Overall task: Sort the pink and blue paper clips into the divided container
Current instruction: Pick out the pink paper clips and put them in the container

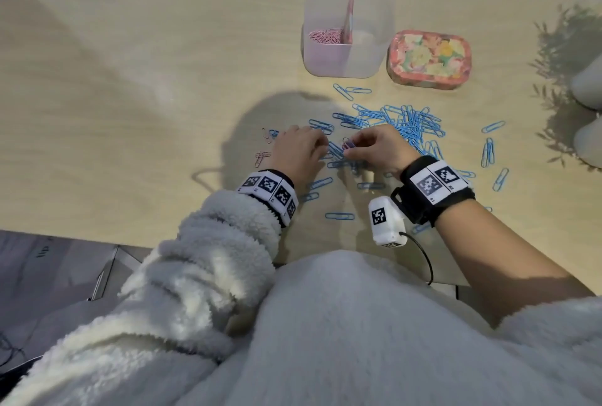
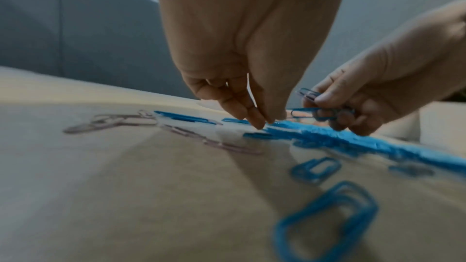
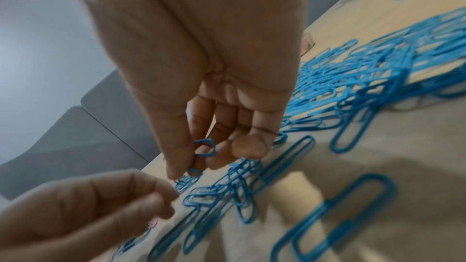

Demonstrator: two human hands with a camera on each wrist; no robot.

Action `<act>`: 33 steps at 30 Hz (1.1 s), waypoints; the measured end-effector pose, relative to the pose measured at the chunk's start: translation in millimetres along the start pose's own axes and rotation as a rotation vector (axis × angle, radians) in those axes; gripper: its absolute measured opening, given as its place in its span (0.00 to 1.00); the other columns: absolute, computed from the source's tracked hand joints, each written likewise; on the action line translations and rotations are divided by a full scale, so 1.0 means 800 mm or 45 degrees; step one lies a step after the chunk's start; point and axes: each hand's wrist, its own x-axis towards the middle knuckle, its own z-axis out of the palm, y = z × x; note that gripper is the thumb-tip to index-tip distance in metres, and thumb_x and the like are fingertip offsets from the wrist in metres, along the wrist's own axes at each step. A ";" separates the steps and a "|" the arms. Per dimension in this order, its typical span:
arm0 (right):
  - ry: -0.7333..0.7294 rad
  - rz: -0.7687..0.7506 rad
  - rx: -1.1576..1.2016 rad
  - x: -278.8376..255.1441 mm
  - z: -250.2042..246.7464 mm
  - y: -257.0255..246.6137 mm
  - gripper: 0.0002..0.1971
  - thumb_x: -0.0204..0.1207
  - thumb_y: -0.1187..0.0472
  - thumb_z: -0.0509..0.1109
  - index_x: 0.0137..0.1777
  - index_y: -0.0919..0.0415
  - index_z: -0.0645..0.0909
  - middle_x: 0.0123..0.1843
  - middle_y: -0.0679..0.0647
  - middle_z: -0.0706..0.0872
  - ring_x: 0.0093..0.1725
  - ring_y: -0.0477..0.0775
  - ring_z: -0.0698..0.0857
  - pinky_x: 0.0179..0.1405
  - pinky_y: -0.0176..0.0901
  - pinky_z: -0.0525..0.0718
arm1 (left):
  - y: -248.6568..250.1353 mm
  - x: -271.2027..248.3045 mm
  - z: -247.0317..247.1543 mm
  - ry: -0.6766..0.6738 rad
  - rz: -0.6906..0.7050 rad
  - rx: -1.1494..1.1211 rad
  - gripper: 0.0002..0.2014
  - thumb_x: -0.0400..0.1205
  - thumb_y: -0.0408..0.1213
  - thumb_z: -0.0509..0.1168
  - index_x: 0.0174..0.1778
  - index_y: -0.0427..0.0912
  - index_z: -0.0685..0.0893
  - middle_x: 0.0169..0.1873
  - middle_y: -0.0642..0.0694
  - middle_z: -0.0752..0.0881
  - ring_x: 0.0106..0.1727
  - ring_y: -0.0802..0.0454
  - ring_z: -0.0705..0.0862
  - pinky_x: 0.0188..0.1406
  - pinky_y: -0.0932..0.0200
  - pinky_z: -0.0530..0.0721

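My right hand [image 1: 355, 149] pinches a small bunch of paper clips [image 2: 312, 107], blue ones with a pinkish one [image 1: 348, 144] among them; blue loops show between thumb and fingers [image 3: 204, 146]. My left hand [image 1: 322, 146] points down beside it, thumb and forefinger tips meeting at the blue clips on the table [image 2: 262, 124]; whether they hold one does not show. A big heap of blue clips [image 1: 404, 122] lies just beyond my right hand. A few pink clips [image 1: 262, 158] lie left of my left hand. The clear divided container [image 1: 368, 57] stands farther back, pink clips [image 1: 327, 37] in its left compartment.
A floral tin [image 1: 429, 58] sits right of the container. Loose blue clips [image 1: 487, 153] are scattered to the right and toward the near table edge [image 1: 339, 216]. Pale rounded objects [image 1: 588, 86] stand at the far right edge. Bare tabletop [image 1: 114, 96] stretches to the left.
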 end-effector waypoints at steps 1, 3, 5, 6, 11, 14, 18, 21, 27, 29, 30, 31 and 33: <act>0.002 -0.004 0.008 0.000 0.001 -0.001 0.09 0.70 0.69 0.75 0.34 0.57 0.81 0.29 0.51 0.80 0.18 0.33 0.77 0.19 0.22 0.73 | 0.001 0.000 -0.001 0.043 -0.031 -0.169 0.11 0.82 0.44 0.60 0.51 0.44 0.84 0.48 0.45 0.88 0.50 0.44 0.81 0.53 0.50 0.76; -0.008 -0.018 -0.034 -0.001 0.005 -0.005 0.08 0.69 0.67 0.76 0.34 0.56 0.82 0.29 0.50 0.81 0.20 0.35 0.77 0.23 0.25 0.75 | 0.003 -0.003 -0.006 0.059 -0.095 -0.542 0.11 0.81 0.44 0.63 0.49 0.42 0.85 0.44 0.46 0.89 0.43 0.50 0.82 0.47 0.55 0.79; -0.038 -0.034 -0.038 -0.003 0.013 -0.011 0.09 0.69 0.67 0.76 0.32 0.56 0.81 0.28 0.50 0.81 0.21 0.35 0.77 0.23 0.28 0.76 | 0.003 -0.007 -0.011 0.023 -0.102 -0.709 0.07 0.78 0.42 0.68 0.45 0.43 0.86 0.38 0.49 0.87 0.38 0.55 0.81 0.44 0.59 0.79; -0.047 -0.040 -0.012 -0.004 0.018 -0.013 0.10 0.68 0.68 0.76 0.31 0.56 0.80 0.27 0.51 0.81 0.19 0.34 0.77 0.22 0.26 0.75 | 0.001 -0.009 -0.013 0.022 -0.102 -0.699 0.05 0.76 0.41 0.69 0.42 0.43 0.85 0.37 0.51 0.86 0.37 0.55 0.81 0.44 0.59 0.80; -0.005 -0.082 -0.158 -0.001 0.027 -0.019 0.11 0.65 0.68 0.79 0.30 0.57 0.79 0.27 0.48 0.79 0.21 0.35 0.77 0.25 0.29 0.74 | -0.023 -0.013 -0.012 0.091 -0.209 -0.842 0.05 0.77 0.34 0.68 0.36 0.46 0.81 0.35 0.45 0.87 0.38 0.53 0.84 0.45 0.57 0.81; 0.095 -0.106 -0.591 0.000 0.018 -0.019 0.06 0.67 0.64 0.76 0.43 0.62 0.85 0.40 0.54 0.86 0.46 0.51 0.83 0.45 0.43 0.78 | -0.048 -0.022 -0.023 0.238 -0.320 -1.095 0.08 0.79 0.28 0.66 0.37 0.46 0.81 0.31 0.54 0.87 0.32 0.69 0.84 0.40 0.71 0.81; 0.245 -0.281 -1.038 0.004 0.030 -0.037 0.14 0.73 0.57 0.68 0.57 0.58 0.84 0.57 0.58 0.83 0.63 0.62 0.74 0.59 0.52 0.73 | -0.082 -0.039 -0.040 0.263 -0.607 -1.261 0.10 0.82 0.27 0.57 0.45 0.40 0.84 0.32 0.49 0.81 0.29 0.66 0.80 0.29 0.71 0.77; 0.003 -0.309 -0.915 0.011 0.069 -0.052 0.10 0.72 0.58 0.68 0.51 0.58 0.85 0.54 0.58 0.86 0.59 0.60 0.80 0.57 0.49 0.78 | -0.089 -0.046 -0.050 0.255 -0.873 -1.567 0.13 0.81 0.28 0.53 0.34 0.41 0.78 0.29 0.47 0.75 0.27 0.56 0.79 0.22 0.68 0.74; -0.065 -0.368 -0.815 0.015 0.122 -0.058 0.08 0.69 0.58 0.72 0.45 0.61 0.88 0.48 0.60 0.86 0.50 0.62 0.83 0.49 0.48 0.81 | -0.088 -0.055 -0.052 0.010 -0.996 -1.834 0.17 0.82 0.42 0.55 0.26 0.45 0.70 0.16 0.52 0.75 0.21 0.56 0.76 0.15 0.71 0.70; -0.041 -0.364 -0.780 0.020 0.123 -0.059 0.08 0.72 0.59 0.71 0.47 0.60 0.88 0.50 0.59 0.87 0.52 0.60 0.84 0.52 0.49 0.82 | -0.091 -0.054 -0.047 0.064 -1.008 -1.716 0.18 0.81 0.42 0.61 0.26 0.45 0.69 0.15 0.53 0.74 0.21 0.56 0.74 0.14 0.69 0.69; -0.040 -0.349 -0.769 0.022 0.122 -0.060 0.07 0.72 0.60 0.71 0.47 0.60 0.88 0.50 0.58 0.88 0.52 0.59 0.84 0.52 0.49 0.82 | -0.093 -0.054 -0.044 0.111 -0.982 -1.625 0.17 0.81 0.41 0.64 0.26 0.45 0.70 0.15 0.52 0.74 0.21 0.57 0.73 0.14 0.69 0.70; -0.044 -0.331 -0.760 0.024 0.121 -0.061 0.06 0.73 0.61 0.70 0.46 0.61 0.87 0.50 0.58 0.88 0.52 0.59 0.85 0.53 0.49 0.82 | -0.095 -0.055 -0.042 0.144 -0.934 -1.507 0.15 0.80 0.39 0.66 0.27 0.44 0.72 0.16 0.52 0.75 0.19 0.59 0.73 0.16 0.69 0.71; -0.070 -0.307 -0.818 0.026 0.121 -0.063 0.06 0.76 0.63 0.68 0.49 0.64 0.84 0.53 0.60 0.86 0.56 0.60 0.82 0.54 0.51 0.81 | -0.100 -0.056 -0.040 0.147 -0.788 -1.190 0.11 0.78 0.37 0.68 0.31 0.45 0.75 0.19 0.53 0.79 0.20 0.60 0.75 0.21 0.68 0.73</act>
